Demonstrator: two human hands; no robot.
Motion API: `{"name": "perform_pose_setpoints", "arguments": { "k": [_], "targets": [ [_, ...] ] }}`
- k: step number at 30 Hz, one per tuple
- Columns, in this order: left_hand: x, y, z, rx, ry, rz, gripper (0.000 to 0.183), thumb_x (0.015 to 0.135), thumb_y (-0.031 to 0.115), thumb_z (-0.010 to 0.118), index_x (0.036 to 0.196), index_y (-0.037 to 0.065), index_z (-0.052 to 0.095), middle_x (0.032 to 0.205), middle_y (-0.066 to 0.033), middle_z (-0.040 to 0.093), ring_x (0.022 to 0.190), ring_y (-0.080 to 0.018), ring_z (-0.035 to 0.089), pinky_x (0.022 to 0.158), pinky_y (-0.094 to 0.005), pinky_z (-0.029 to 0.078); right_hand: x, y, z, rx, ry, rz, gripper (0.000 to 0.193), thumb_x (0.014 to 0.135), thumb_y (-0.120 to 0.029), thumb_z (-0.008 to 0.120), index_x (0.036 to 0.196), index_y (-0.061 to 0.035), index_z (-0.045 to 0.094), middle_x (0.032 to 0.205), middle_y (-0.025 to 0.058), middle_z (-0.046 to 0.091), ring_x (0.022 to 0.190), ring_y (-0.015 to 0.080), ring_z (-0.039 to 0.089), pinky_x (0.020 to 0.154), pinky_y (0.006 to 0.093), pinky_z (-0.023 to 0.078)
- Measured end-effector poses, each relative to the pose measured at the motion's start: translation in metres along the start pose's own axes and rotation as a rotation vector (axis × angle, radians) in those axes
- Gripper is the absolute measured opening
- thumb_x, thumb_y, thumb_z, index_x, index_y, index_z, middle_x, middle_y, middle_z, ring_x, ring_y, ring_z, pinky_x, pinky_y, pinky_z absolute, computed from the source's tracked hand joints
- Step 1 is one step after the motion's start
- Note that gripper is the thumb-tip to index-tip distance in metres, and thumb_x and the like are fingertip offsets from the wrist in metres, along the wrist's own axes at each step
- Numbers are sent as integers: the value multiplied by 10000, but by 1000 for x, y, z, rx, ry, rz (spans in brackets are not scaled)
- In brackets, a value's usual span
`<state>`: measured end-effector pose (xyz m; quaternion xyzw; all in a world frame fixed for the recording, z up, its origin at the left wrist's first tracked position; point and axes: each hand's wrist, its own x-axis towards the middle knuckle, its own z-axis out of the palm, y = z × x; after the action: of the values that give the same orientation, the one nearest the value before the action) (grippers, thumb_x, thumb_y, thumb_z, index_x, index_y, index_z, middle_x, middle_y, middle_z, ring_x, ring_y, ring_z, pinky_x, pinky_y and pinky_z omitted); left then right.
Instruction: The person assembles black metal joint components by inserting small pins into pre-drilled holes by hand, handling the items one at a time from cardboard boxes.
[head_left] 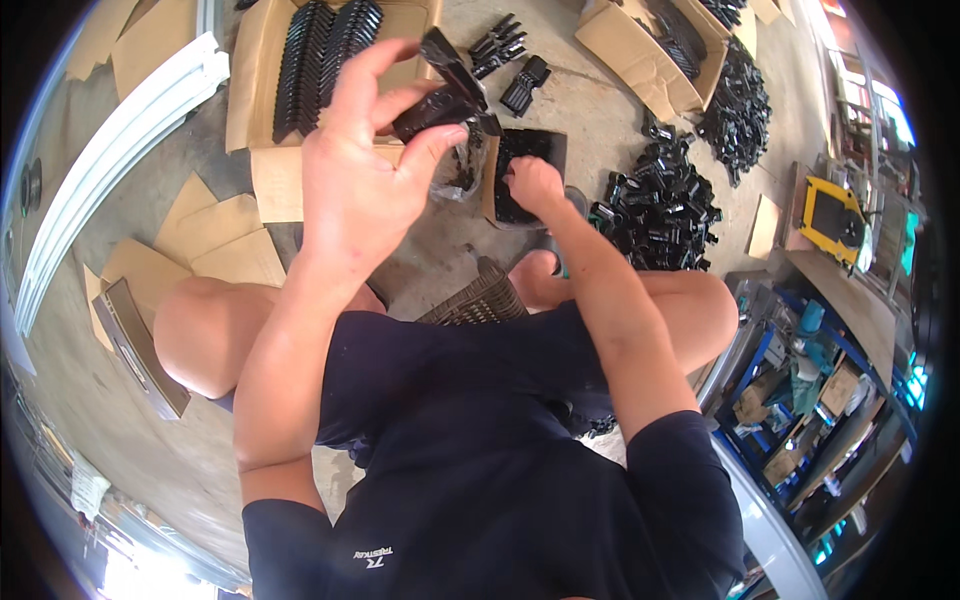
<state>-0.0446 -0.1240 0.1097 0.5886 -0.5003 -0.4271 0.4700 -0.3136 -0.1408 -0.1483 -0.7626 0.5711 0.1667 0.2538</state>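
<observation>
Raised at the upper left, my left hand (365, 170) grips a glossy black plastic bracket (445, 95) between thumb and fingers. My right hand (535, 183) reaches into a small open box (493, 180) holding black pieces. Its fingertips are together down among the contents, and what they pinch is hidden. A clear plastic bag (458, 185) with small dark parts lies just left of that box. Beyond it, several black plastic parts (522, 85) rest on the floor.
A carton (250, 90) with neat rows of black parts stands at the far left; another carton (640, 70) stands far right. Heaps of black parts (660, 205) cover the floor at right. Flat cardboard (230, 240), white rails (120, 150) and a blue shelf (765, 370) flank me.
</observation>
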Motion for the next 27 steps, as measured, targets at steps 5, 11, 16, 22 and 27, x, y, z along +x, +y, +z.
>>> {"name": "perform_pose_setpoints", "arguments": {
  "k": [5,11,16,22,27],
  "targets": [
    [0,-6,-6,92,20,60,723,840,4,792,1471,106,454,1118,-156,754,1061,-207,720,982,-324,518,12,-11,54,-169,180,5,200,911,-137,559,1037,-18,659,1040,187,703,1016,344,692,825,414,597],
    [-2,6,-15,227,41,84,713,853,53,792,1472,126,446,1068,-162,751,952,-309,741,803,-366,573,9,-21,55,-220,161,-22,193,912,-113,541,1043,-13,644,1050,198,687,1002,344,681,796,413,600],
    [-5,-6,-15,291,21,112,734,855,55,797,1491,130,439,1095,-172,755,1066,-271,731,912,-352,545,2,-22,6,-34,158,11,160,878,-102,573,963,-15,678,977,204,706,944,366,699,824,440,585],
    [-3,-11,-4,417,-7,268,767,845,47,786,1518,136,429,1051,-132,751,966,-306,722,852,-387,568,-46,-52,-144,405,383,-147,169,851,-42,630,988,-30,728,986,172,737,875,331,718,794,421,572],
    [-11,-7,-6,516,-10,302,814,830,46,789,1541,140,404,1034,-113,743,939,-308,718,803,-404,581,-117,-107,-251,718,580,-283,175,828,-19,722,1003,-31,732,911,138,720,771,299,684,746,370,566]
  ]
}}
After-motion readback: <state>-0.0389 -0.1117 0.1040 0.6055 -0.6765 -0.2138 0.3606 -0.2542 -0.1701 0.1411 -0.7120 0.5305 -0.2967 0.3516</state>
